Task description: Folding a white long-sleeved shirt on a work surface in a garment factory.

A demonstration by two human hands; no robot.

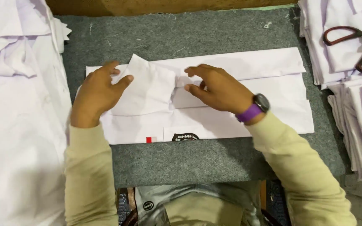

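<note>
A folded white shirt (269,90) lies flat on a grey felt-covered table (197,33), its small red tag and dark round badge at the near edge. My left hand (97,94) rests on the shirt's left end, thumb and fingers pinching a raised flap of white cloth, the collar or sleeve. My right hand (216,88) presses on the middle of the shirt just right of that flap, fingers bent, with a purple-strapped watch on the wrist.
A heap of white shirts (17,104) covers the left side. Stacks of folded white cloth (357,104) stand at the right, with red-handled scissors (357,42) lying on top. A wooden edge runs along the back.
</note>
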